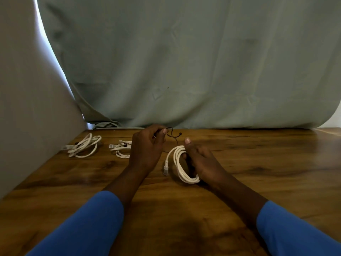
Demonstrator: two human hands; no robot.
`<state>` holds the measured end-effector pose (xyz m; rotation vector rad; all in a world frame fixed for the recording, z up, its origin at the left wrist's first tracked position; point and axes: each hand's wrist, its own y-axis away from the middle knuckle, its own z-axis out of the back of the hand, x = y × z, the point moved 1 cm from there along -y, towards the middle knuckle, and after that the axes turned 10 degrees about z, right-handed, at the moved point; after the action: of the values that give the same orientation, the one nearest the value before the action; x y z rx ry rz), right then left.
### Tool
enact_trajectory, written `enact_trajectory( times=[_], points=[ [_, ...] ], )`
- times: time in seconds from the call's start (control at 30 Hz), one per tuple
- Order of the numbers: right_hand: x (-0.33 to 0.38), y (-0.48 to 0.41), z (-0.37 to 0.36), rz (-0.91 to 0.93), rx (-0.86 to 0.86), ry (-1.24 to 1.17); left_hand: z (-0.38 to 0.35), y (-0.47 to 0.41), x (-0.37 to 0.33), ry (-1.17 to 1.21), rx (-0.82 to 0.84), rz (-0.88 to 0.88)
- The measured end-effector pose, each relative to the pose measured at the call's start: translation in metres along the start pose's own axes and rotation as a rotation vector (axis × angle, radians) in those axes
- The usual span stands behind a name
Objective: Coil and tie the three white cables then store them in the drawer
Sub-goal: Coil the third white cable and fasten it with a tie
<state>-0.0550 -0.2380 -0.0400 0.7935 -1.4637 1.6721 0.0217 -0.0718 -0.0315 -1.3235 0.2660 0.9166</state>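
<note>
Grey-green cloth point(184, 61) hangs behind our wooden table point(258, 163). Our right hand point(201, 163) curls round the coiled white cable point(180, 163), upright on the table; our left hand point(145, 150), just beside it, pinches a thin black tie point(172, 133). A second cable point(121, 148) and a third cable point(83, 145) lie coiled far left. If our right grip slackens while wrapping the tie, the loops could spring apart. We see no drawer.
</note>
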Motion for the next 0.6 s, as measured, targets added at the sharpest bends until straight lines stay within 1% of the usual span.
enact_trajectory(
  times=[0.1,0.3,0.37,0.43,0.5,0.57,0.6],
  points=[
    [-0.003,-0.001,0.002,0.048,-0.012,0.020,-0.004,0.007,-0.007,0.039,0.026,0.000],
    [0.000,-0.007,0.009,0.169,-0.077,0.044,-0.008,0.010,-0.018,-0.104,0.002,-0.179],
    [0.000,-0.008,0.009,0.201,-0.107,0.009,-0.011,0.010,-0.016,-0.070,0.036,-0.154],
    [0.000,-0.010,0.010,0.209,-0.156,-0.025,-0.015,0.010,-0.012,0.093,0.122,-0.003],
    [0.002,-0.011,0.013,0.197,-0.183,-0.037,-0.019,0.010,-0.013,0.358,0.228,0.219],
    [0.002,-0.011,0.016,0.208,-0.182,-0.001,-0.018,0.009,-0.017,0.579,0.330,0.401],
    [0.001,-0.011,0.018,0.226,-0.176,0.042,-0.016,0.009,-0.018,0.640,0.377,0.461]
  ],
)
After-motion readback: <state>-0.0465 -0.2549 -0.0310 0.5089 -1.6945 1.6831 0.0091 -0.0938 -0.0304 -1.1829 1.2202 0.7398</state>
